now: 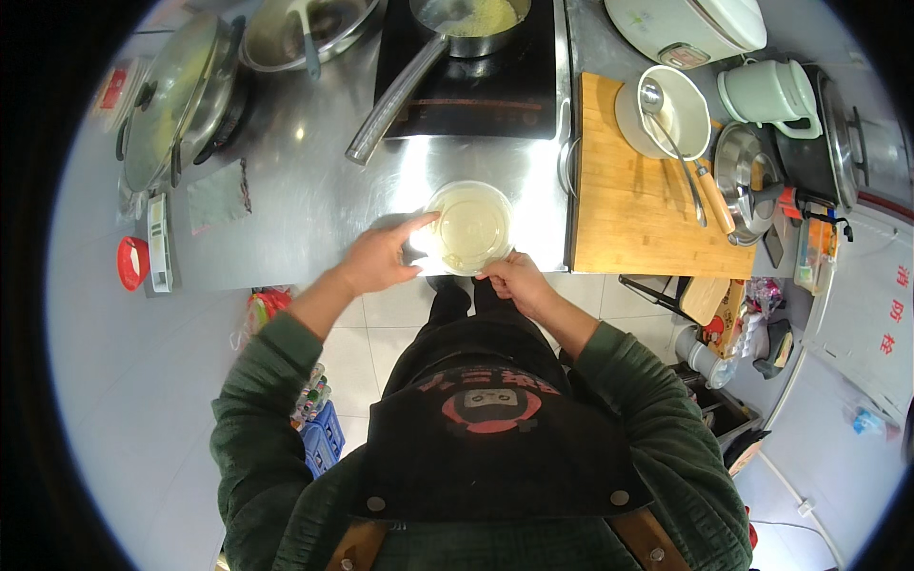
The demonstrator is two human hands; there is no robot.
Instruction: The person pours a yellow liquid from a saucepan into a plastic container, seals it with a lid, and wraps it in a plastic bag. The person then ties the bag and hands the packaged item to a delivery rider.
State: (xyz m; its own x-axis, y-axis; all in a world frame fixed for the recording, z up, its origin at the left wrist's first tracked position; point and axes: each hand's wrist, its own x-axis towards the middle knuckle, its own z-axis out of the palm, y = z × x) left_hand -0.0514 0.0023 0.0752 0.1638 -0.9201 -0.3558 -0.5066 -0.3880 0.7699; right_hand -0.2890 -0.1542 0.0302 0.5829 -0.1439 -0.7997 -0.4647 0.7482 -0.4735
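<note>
A round clear plastic container with its lid [470, 227] is at the front edge of the steel counter [300, 214]. My left hand [378, 258] touches its left side, thumb and fingers spread apart. My right hand [515, 280] pinches the container's near rim. Whether the container rests on the counter or is slightly lifted, I cannot tell. Beyond it, a steel saucepan [485, 47] holding something yellow stands on the black induction hob [471, 107], its long handle pointing towards me.
Right: a wooden cutting board [643, 235] bears a white pot [628, 118] with a ladle. Behind stands a rice cooker [664, 28]. Left: a steel bowl [260, 61], a lidded pan [168, 107], a grey cloth [220, 196] and a red bowl [132, 263].
</note>
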